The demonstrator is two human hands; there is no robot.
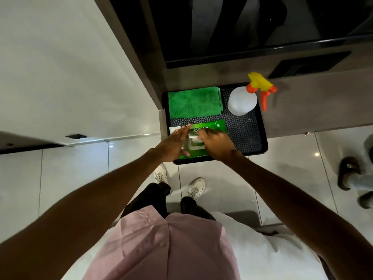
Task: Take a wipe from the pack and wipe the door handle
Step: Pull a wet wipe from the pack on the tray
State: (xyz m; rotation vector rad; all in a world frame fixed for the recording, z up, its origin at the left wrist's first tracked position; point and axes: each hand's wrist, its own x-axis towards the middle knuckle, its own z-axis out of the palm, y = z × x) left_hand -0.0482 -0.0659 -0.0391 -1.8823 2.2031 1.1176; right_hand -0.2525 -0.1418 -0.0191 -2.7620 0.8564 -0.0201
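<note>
1. The fingers (201, 133) of the right hand (217, 145) are curled together at the white flip lid (194, 142) of the wipe pack (212, 126); whether they pinch a wipe or only the lid edge cannot be told, as the fingertips hide the opening
2. The fingers (182, 130) of the left hand (173, 143) are extended, flat and close together, laid over the left end of the pack. Judged purpose: to hold the pack down so that it does not lift when a wipe is drawn out
3. A white sheet (174, 129) shows just beyond the left fingertips, at the left end of the pack; it cannot be told whether this is a wipe or part of the packaging
4. The wipe pack is a flat, green, flexible pouch with a white rectangular lid at its centre and the figure 40 printed near its far right corner. It lies at the near edge of a black tray (262, 126) with a patterned liner
5. On the same tray, a folded green cloth (194, 103) lies beyond the pack, and a white spray bottle (242, 101) with a yellow and orange trigger head stands at the far right corner, apart from the pack
6. The tray rests on a grey ledge (302, 106) at the foot of a dark glazed panel
7. No door handle can be identified with certainty, so the wiping step is judged not yet begun
</note>
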